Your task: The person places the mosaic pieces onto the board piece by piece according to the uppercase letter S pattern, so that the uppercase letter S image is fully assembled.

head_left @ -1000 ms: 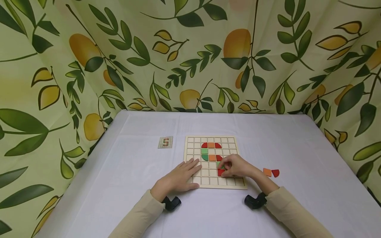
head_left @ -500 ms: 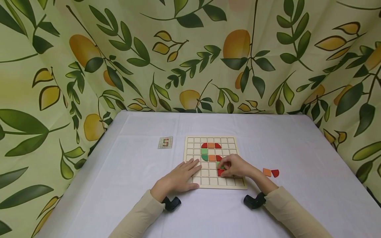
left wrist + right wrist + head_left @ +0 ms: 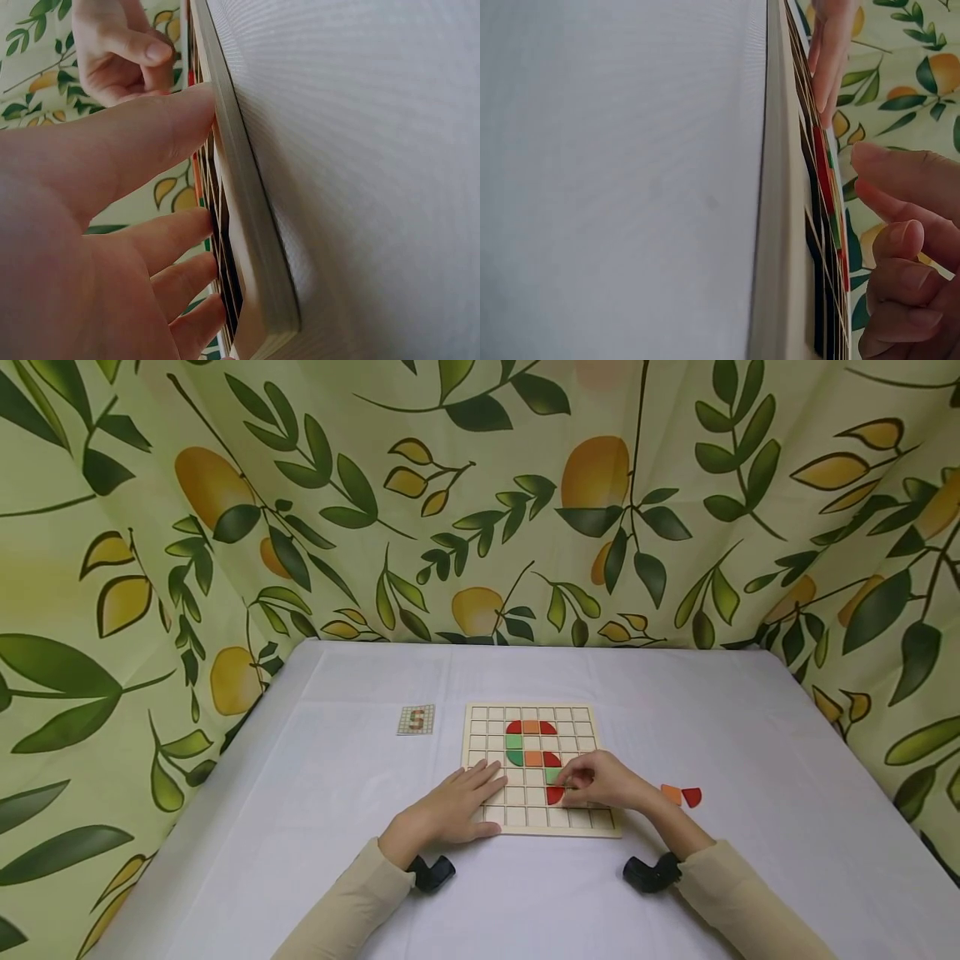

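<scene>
A pale wooden grid board (image 3: 517, 817) lies on the white table, with red, orange and green tiles forming a curved figure. My left hand (image 3: 452, 806) rests on the board's left edge, fingers spread and thumb at the near corner. Over the lower right part of the board is my right hand (image 3: 602, 779), its fingers bent, beside a light green tile (image 3: 552, 775) and a red quarter-round tile (image 3: 554, 795). In the right wrist view its fingertips (image 3: 900, 234) stand a little off the board, with nothing between thumb and fingers.
An orange square tile (image 3: 671, 794) and a red quarter-round tile (image 3: 692, 797) lie on the table right of the board. A small pattern card (image 3: 416, 720) is at the left. A leaf-and-fruit curtain (image 3: 480, 510) hangs behind the table.
My right hand has drawn slightly right, off the light green and red tiles, which now show more fully. My left hand has stayed on the board.
</scene>
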A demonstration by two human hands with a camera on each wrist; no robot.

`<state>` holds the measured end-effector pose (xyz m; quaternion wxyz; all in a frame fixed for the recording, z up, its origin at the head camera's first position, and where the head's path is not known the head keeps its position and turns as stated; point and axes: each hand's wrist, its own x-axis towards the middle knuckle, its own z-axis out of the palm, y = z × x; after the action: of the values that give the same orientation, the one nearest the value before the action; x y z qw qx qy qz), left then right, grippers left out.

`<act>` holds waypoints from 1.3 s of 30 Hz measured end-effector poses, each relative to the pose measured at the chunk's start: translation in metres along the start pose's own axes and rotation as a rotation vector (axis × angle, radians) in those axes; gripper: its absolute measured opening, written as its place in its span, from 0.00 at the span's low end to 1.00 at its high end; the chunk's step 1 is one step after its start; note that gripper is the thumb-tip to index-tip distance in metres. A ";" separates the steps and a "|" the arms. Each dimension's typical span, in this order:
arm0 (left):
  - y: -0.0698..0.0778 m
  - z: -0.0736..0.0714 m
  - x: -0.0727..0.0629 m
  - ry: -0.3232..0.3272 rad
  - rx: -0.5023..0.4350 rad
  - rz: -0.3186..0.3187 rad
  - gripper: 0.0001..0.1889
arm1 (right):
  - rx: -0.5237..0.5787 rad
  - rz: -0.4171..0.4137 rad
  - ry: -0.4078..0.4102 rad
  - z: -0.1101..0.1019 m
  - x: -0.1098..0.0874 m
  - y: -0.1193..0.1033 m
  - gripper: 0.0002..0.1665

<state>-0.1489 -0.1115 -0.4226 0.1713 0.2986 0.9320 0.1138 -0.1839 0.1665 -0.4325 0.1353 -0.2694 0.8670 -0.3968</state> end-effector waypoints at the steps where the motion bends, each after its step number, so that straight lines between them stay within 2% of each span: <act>1: 0.000 0.000 0.000 0.001 -0.001 0.001 0.37 | 0.006 0.004 0.002 -0.001 -0.002 0.001 0.11; 10: 0.000 -0.001 0.000 -0.003 -0.004 0.005 0.37 | 0.063 0.050 0.012 -0.007 -0.017 0.006 0.14; 21: -0.001 -0.001 0.001 -0.006 0.009 0.000 0.37 | 0.058 0.075 0.033 -0.012 -0.029 0.010 0.14; 27: -0.001 -0.001 0.000 -0.004 -0.001 0.005 0.37 | 0.079 0.116 0.035 -0.016 -0.036 0.015 0.16; 39: -0.001 0.001 0.001 0.002 -0.007 0.006 0.37 | 0.098 0.152 0.097 -0.030 -0.051 0.019 0.16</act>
<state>-0.1500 -0.1120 -0.4238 0.1711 0.3006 0.9308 0.1182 -0.1625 0.2250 -0.4263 0.1359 -0.1765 0.8700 -0.4399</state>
